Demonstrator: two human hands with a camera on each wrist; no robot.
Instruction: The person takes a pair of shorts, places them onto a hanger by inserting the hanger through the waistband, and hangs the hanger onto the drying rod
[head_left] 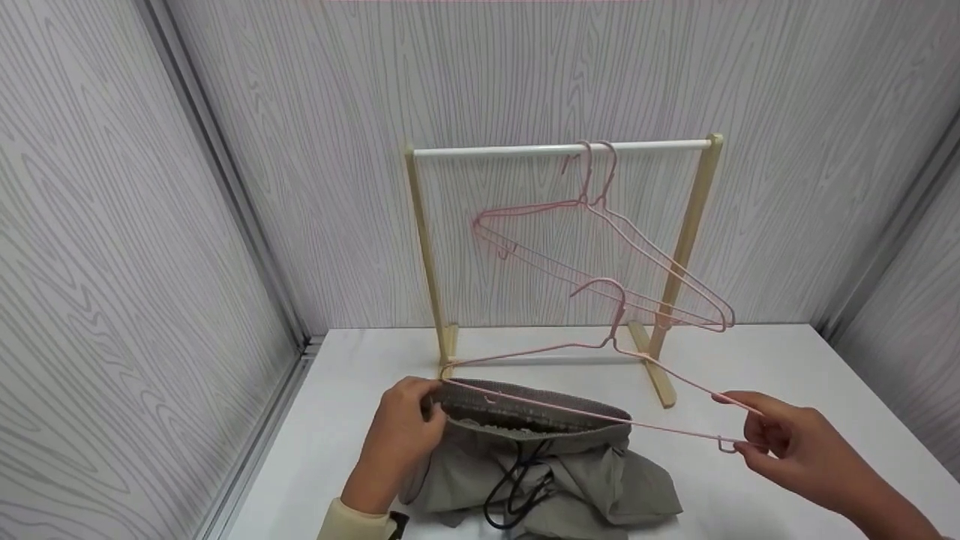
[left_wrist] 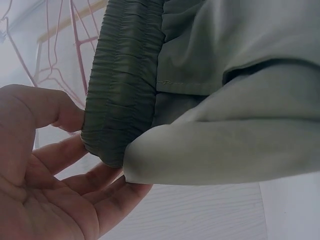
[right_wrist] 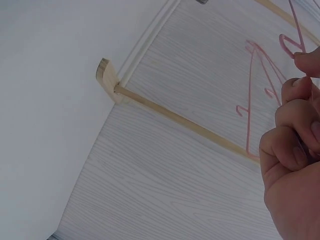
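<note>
A pink wire hanger (head_left: pixel 622 306) slants across the head view, its hook pointing up. My right hand (head_left: pixel 799 442) pinches its right end, close to a small wire loop on the bottom bar. Grey-green pants (head_left: pixel 577 472) lie bunched below, with a gathered elastic waistband (left_wrist: pixel 122 75) and a black drawstring (head_left: pixel 517 487). At the left end of that waistband, my left hand (head_left: pixel 405 424) grips the edge between thumb and fingers. The hanger's left tip reaches the waistband beside this hand, and its bottom bar overlaps the waist opening.
Behind the pants stands a wooden rack (head_left: pixel 695 202) with a white rail (head_left: pixel 495 151). Two more pink hangers (head_left: pixel 660 259) hang from the rail's right half. Wood-grain panels (head_left: pixel 300 112) enclose the white table (head_left: pixel 330 367) at the back and sides.
</note>
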